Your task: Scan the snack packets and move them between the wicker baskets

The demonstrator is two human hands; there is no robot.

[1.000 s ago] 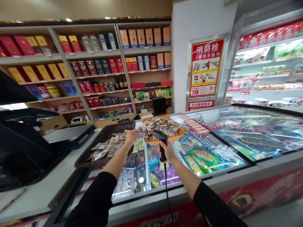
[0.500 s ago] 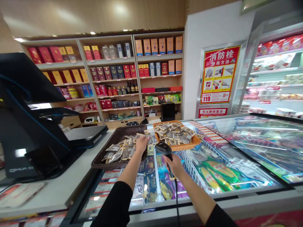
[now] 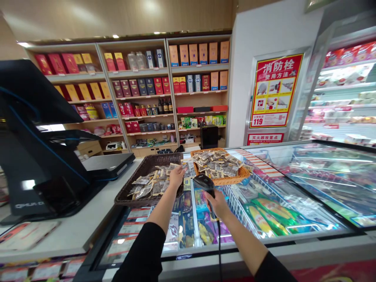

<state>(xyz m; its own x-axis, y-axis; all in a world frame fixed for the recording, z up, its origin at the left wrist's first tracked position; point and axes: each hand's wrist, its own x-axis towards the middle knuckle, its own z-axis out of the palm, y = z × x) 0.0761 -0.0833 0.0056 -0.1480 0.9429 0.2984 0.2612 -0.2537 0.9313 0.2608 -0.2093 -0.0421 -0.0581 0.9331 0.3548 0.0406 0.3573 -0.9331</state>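
Observation:
My right hand (image 3: 217, 203) is wrapped round the handle of a black barcode scanner (image 3: 203, 182), its head tilted up and leftward and its cable hanging down. My left hand (image 3: 176, 176) is over the right side of a dark brown wicker basket (image 3: 122, 196), fingers pinched on a small clear-and-tan snack packet (image 3: 189, 166) at its fingertips. Several similar snack packets (image 3: 152, 184) lie in this basket. More of them fill an orange wicker basket (image 3: 245, 177) just beyond the scanner. Both baskets stand on the glass top of a chest freezer.
Under the freezer glass (image 3: 282, 184) are bagged frozen foods and white wire baskets (image 3: 237, 207). To the left, a black checkout terminal (image 3: 38, 156) and a flat scale (image 3: 110, 164) stand on a counter (image 3: 73, 231). Shelves of boxed goods (image 3: 141, 88) line the back wall.
The view has shifted slightly. My left hand stays by the dark basket, its fingertips a little further right and higher; the scanner in my right hand has barely moved.

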